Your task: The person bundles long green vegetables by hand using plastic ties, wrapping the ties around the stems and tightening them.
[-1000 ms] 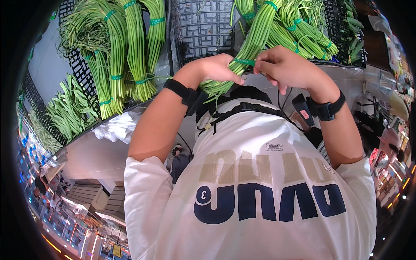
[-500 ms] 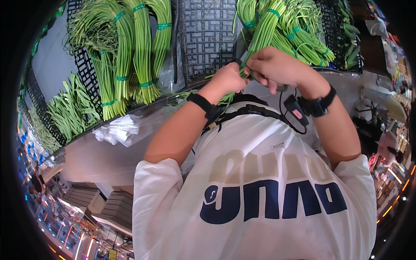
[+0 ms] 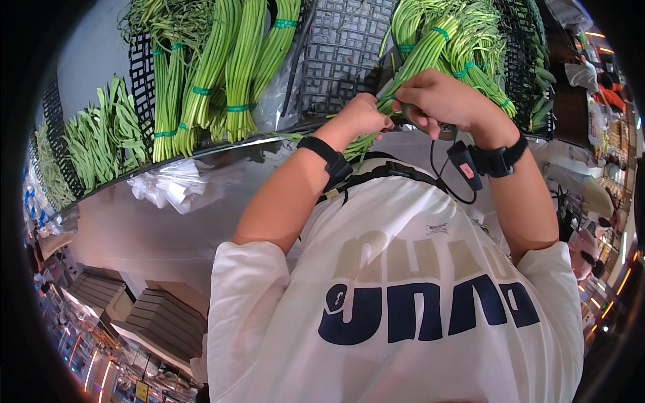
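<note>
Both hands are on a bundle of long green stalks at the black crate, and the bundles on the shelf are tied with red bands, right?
Not quite. The head view shows the bands are green, not red. The rest holds: the left hand and right hand are both on a bundle of long green stalks at the black crate.

Bright green is seen on the long thin stalks of the tied vegetable bundle (image 3: 430,57), which is banded by narrow teal-green ties, and the same green with teal bands is shown by the neighbouring bundles of long green stalks (image 3: 228,74) lying over a dark grey plastic crate with an open lattice pattern (image 3: 339,50). A black strap is worn on each wrist, the black wrist band (image 3: 327,158) on one and the black wristwatch (image 3: 500,160) on the other. The short-sleeved white cotton T-shirt (image 3: 403,316) is printed with large block letters, pale beige in their upper half and dark navy in their lower half, and crumpled translucent white plastic bags (image 3: 168,191) are seen against a dull grey metal shelf front (image 3: 134,228).
</note>
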### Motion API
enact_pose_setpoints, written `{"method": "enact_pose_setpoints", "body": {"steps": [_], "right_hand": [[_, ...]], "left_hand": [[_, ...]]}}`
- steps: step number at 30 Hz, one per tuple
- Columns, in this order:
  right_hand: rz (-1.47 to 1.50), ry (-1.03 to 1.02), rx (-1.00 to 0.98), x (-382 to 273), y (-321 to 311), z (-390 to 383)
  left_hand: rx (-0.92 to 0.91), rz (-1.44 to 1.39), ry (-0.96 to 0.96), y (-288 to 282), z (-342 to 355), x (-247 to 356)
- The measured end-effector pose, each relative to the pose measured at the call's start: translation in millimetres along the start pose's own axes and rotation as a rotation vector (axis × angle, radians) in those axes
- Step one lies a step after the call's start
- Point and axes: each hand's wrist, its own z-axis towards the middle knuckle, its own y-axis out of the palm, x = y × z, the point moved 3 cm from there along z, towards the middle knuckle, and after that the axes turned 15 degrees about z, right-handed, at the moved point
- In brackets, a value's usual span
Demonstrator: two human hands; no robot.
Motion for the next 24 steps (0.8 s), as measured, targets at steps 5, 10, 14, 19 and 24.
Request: {"method": "enact_pose_setpoints", "body": {"steps": [5,10,14,19,24], "right_hand": [[0.056,0.05,0.022,18,-3,-15],[0.066,0.045,0.055,40,-7,-15],[0.159,0.068,0.082,64,-14,-12],[0.177,0.076,0.094,86,-20,-8],[0.198,-0.002,0.102,87,-27,-14]], "left_hand": [[-0.038,0.129,-0.074,-5,0,-2],[-0.104,0.015,-0.137,-14,-10,16],[-0.195,-0.006,-0.14,-21,-22,30],[-0.257,-0.071,-0.137,-20,-25,36],[-0.271,-0.125,-0.182,-13,-20,32]]}}
